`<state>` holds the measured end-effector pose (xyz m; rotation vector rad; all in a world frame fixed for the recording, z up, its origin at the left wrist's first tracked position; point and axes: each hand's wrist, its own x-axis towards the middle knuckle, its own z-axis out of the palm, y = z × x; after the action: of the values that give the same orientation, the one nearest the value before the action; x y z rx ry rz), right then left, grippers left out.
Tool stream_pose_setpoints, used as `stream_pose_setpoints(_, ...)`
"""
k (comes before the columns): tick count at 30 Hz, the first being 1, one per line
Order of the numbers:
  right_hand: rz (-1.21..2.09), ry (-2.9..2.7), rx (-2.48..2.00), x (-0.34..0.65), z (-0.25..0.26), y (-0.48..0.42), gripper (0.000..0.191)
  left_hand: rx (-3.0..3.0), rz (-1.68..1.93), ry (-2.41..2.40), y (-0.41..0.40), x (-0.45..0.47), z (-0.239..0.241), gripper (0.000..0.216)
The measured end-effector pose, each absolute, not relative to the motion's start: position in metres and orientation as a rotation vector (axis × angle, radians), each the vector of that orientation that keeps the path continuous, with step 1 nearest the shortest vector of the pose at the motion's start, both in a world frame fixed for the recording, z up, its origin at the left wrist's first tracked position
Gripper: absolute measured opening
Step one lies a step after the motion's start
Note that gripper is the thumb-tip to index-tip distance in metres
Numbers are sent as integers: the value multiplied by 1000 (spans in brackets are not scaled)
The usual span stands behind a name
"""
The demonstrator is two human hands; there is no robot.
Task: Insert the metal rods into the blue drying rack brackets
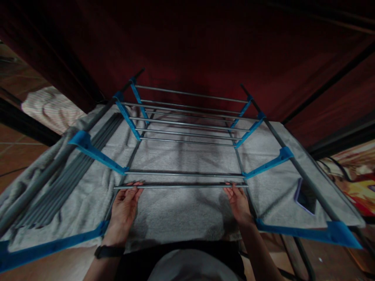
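Note:
A thin grey metal rod (181, 186) lies level across the front of a part-built rack of grey poles and blue plastic brackets. Near the rod's left end, my left hand (126, 203) grips it between thumb and fingers. My right hand (238, 201) pinches the same rod close to its right end. Just beyond it, another rod (184, 174) runs between the left blue bracket (99, 153) and the right blue bracket (268, 164). Farther back, several rods span the rear brackets. Two nearer brackets, the left one (55, 246) and the right one (307, 233), flank my forearms.
A bundle of loose grey rods (70, 175) rests at left on the grey blanket (181, 218) covering the table. At right lies a phone (305, 198), beside the rack's right pole (310, 183). A dark red curtain (187, 47) hangs behind. Striped cloth (52, 107) is at far left.

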<state>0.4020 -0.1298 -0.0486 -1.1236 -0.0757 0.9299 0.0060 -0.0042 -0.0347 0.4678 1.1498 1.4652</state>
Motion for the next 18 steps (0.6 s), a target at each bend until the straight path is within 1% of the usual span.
stream_pose_setpoints(7, 910, -91, -1126, 404, -54, -130, 24, 487, 1463, 1120, -4, 5, -37, 32)
stream_pose_setpoints(18, 878, -127, -1216, 411, -61, -133, 22, 503, 1462, 1099, -10, 9, -34, 33)
